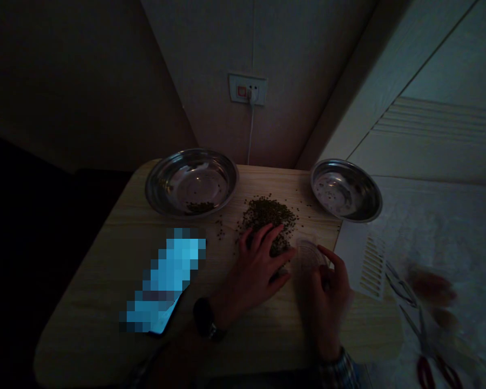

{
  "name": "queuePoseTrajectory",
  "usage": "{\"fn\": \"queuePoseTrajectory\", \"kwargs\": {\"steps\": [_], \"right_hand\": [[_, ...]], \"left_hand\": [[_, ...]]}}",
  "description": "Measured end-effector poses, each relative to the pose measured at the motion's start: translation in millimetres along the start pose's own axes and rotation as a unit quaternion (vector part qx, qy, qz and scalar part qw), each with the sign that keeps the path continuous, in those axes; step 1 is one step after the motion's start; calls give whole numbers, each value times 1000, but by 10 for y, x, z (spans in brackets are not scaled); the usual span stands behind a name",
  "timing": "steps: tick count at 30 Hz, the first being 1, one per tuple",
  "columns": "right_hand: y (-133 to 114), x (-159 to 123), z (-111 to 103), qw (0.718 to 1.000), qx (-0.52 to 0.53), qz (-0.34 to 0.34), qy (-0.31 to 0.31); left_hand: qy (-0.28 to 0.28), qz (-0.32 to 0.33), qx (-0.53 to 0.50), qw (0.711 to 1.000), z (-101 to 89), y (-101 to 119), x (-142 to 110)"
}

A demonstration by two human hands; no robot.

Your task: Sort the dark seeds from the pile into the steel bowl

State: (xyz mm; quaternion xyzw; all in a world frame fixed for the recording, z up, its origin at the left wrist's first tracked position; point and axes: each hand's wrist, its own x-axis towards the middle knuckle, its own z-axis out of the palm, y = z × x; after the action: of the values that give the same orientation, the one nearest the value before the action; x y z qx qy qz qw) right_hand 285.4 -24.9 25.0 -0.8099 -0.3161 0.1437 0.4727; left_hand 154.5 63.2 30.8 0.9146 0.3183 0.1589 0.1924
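Observation:
A loose pile of small dark-green beans (263, 209), like mung beans, is spread on the wooden table. My left hand (259, 270), with a watch (204, 319) on its wrist, lies over the near side of the pile with its fingers spread. Just right of it, my right hand (335, 294) pinches the edge of a clear, curved plastic piece (308, 253); dim light hides its exact kind. Behind the pile at left, a wide steel bowl (174, 162) has some beans at its near side. A smaller steel bowl (372, 200) at right shows a few specks inside.
A lit phone (166, 281) lies left of my left hand on the table (105, 281). To the right are a white slotted plastic piece (372, 267) and red-handled scissors (425, 346) on a pale cloth (441, 237). A charger cable (250, 129) hangs from the wall socket (243, 89).

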Motion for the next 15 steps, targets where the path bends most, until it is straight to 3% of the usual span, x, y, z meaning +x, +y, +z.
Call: {"fn": "queuePoseTrajectory", "kwargs": {"steps": [8,15], "right_hand": [[12,-3,-15,1000,-7,-15,-25],[21,-15,-25,1000,-21,-16,-1]], "left_hand": [[22,-4,-3,1000,-32,3,4],[39,-10,-1,999,-47,2,7]]}}
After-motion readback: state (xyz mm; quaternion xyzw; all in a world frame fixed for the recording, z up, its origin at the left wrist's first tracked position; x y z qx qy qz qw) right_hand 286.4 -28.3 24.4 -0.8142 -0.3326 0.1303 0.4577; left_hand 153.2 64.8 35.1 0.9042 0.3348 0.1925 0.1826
